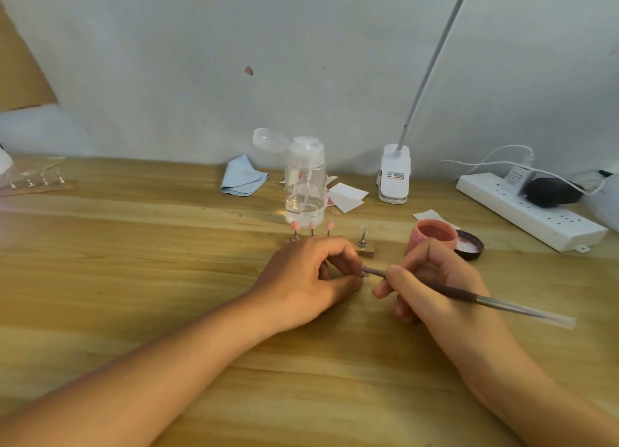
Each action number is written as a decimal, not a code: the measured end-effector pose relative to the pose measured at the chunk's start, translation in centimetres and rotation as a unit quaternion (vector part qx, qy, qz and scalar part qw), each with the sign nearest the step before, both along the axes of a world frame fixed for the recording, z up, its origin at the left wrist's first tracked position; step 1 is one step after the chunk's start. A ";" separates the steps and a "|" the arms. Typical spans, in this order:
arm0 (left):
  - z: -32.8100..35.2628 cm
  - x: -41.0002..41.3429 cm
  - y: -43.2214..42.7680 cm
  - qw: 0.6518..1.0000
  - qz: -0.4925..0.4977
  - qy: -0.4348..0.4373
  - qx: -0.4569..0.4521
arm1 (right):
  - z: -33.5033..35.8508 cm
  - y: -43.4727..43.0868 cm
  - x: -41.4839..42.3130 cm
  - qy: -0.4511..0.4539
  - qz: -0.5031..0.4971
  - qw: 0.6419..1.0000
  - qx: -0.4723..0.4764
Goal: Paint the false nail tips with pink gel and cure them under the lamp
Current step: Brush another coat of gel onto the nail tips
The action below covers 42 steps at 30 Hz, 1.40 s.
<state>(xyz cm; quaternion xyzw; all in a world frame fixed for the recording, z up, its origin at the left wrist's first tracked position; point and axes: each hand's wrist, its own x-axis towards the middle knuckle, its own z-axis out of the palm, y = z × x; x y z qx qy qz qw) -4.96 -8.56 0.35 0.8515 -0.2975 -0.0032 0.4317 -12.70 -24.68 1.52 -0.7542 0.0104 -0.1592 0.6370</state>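
**Clerk:** Entry one, the hands?

**Keeper:** Left hand [311,272]: grip narrow, fingers curled, pinching a small piece [362,274] at their tips. The piece is mostly hidden, probably a nail tip on its peg. Right hand [425,279]: grip closed round a brush [469,296], held like a pen, with the working end touching that piece.

**Clerk:** Entry two, the nail tips?

**Keeper:** Three pink tips [311,225], upright on a stand [366,253] at 12 o'clock of the left hand, just beside the knuckles. One clear tip [362,229] at the stand's 3 o'clock end.

**Clerk:** The gel?

**Keeper:** Pot of pink gel [432,237], open, at 12 o'clock of the right hand. Its lid [470,244] lies just beside it at 3 o'clock.

**Clerk:** Step in hand?

**Keeper:** Painting, by my reckoning, and well along. Curing not yet begun.

**Clerk:** Next move?

**Keeper:** A steady pinch and light, even strokes, then the piece goes back on the stand without smearing. The clip lamp [394,175] stands at 12 o'clock at the back of the bench [167,245], well apart.
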 end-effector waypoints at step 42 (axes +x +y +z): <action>0.0 0.0 0.0 1.000 -0.001 -0.004 -0.007 | 0.0 0.0 0.1 -0.005 0.001 1.000 -0.027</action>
